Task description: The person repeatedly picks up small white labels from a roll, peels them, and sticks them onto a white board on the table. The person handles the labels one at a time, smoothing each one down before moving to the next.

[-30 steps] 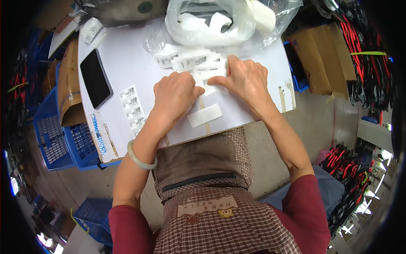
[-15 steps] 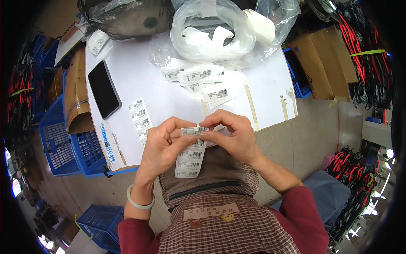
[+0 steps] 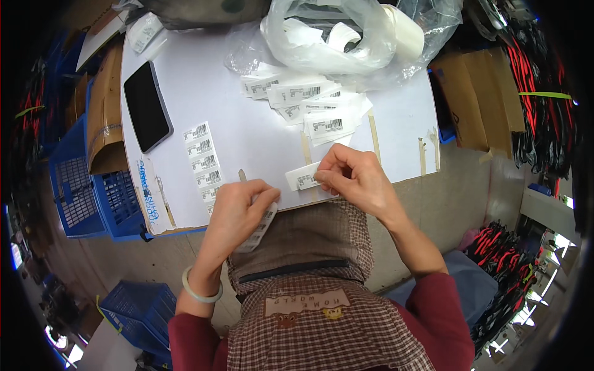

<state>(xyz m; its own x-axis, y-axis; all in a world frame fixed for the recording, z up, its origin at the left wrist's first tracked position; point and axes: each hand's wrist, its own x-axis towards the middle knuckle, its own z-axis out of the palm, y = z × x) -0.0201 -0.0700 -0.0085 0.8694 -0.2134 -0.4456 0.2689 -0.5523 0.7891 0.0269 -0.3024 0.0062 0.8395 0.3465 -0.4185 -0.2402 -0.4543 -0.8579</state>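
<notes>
My left hand (image 3: 240, 207) is closed on a strip of barcode labels (image 3: 261, 230), which hangs past the table's front edge over my apron; the fingers cover its upper end. At the edge of the white table, my right hand (image 3: 356, 182) pinches a single barcode label (image 3: 306, 181) between thumb and fingertips. That label lies against a blank white card (image 3: 295, 175), and I cannot tell how firmly it is stuck. Farther back is a loose pile of white cards bearing barcode labels (image 3: 328, 125). Another label strip (image 3: 204, 162) lies flat to the left of my hands.
A black phone (image 3: 147, 106) lies at the table's left. At the back stand a clear plastic bag (image 3: 334, 59) holding white paper pieces and a white roll (image 3: 405, 34). Blue crates (image 3: 80, 179) and a cardboard box (image 3: 105, 123) flank the left side; another cardboard box (image 3: 479, 102) is at right.
My hands have moved apart. The right one went forward to the table with a label, now against a white card; the left kept the strip, lower left. The view shifted slightly.
</notes>
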